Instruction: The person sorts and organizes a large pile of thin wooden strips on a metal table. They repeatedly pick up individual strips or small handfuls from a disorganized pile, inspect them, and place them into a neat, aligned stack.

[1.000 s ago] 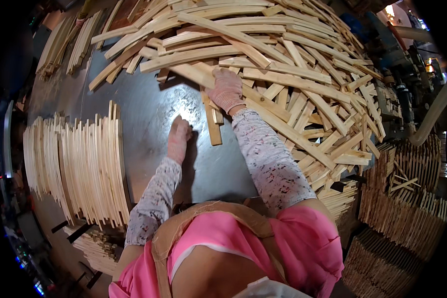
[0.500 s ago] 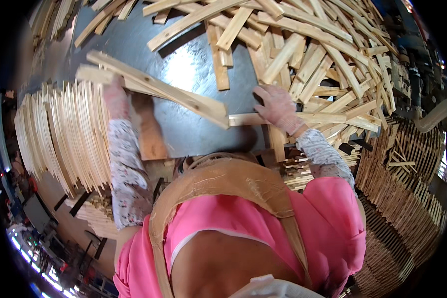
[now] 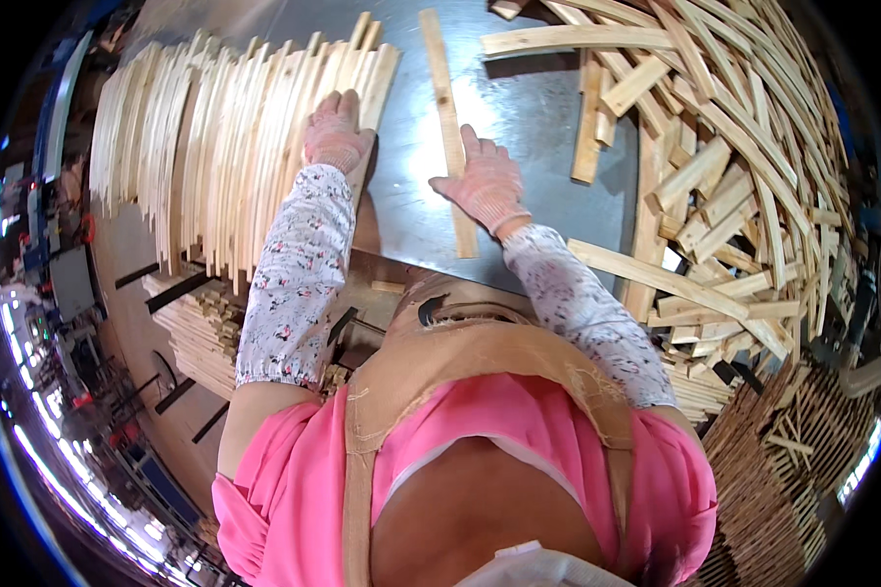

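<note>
My left hand (image 3: 338,132), in a pinkish work glove, lies on the right end of a long row of pale wooden slats (image 3: 235,147), its fingers stretched over their tops. To the right, a single wooden slat (image 3: 440,88) lies lengthwise on the metal tabletop (image 3: 401,210), apart from the row. Across that slat rests my gloved right hand (image 3: 485,184), fingers spread and thumb reaching over to its left side. Neither hand wraps round any wood.
A large jumbled heap of slats (image 3: 724,196) covers the right of the table. One slat (image 3: 656,279) slants past my right forearm. Stacked wood (image 3: 793,479) stands at lower right, and more slats (image 3: 201,328) sit below the row at left.
The two slats my left hand carried have left it, and that hand now rests on the row. My right hand has moved onto a single slat. The view has shifted left.
</note>
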Tool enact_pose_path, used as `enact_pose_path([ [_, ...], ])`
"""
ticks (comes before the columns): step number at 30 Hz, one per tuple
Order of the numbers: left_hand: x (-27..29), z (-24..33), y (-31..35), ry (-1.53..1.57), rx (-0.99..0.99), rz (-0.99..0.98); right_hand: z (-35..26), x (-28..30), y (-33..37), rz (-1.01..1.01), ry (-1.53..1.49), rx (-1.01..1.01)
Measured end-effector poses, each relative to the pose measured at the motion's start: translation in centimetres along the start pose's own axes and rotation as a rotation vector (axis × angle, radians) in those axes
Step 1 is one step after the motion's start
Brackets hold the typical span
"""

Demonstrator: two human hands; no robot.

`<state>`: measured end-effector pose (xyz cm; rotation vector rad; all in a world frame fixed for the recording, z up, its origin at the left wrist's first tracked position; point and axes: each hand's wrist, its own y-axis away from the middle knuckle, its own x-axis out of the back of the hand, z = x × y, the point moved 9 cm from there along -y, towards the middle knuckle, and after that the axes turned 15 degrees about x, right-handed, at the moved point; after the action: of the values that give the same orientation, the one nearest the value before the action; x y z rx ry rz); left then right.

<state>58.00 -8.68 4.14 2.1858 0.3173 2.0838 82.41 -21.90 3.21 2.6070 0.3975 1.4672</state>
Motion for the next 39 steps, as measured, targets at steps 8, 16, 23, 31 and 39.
enact_pose_path([
  [8, -6.2, -30.6, 11.7, 0.538, 0.546, 0.274, -9.1, -6.2, -2.5, -0.207, -0.244, -0.043],
  [16, -10.0, -51.2, 12.7, 1.145, 0.882, 0.157, -13.5, -17.3, -4.5, 0.036, -0.415, 0.058],
  [23, -14.8, -57.7, 7.7, 1.331, 0.639, 0.135, -16.6, -15.6, -4.4, 0.034, -0.615, -0.012],
  [31, -12.6, -48.8, 5.7, 1.759, 1.040, -0.277, -13.0, -16.3, -4.4, 0.033, -0.670, -0.195],
  [39, -12.9, -44.3, 12.2, 1.931, 0.907, -0.328, -9.5, -13.0, -5.5, -0.004, -0.810, -0.135],
])
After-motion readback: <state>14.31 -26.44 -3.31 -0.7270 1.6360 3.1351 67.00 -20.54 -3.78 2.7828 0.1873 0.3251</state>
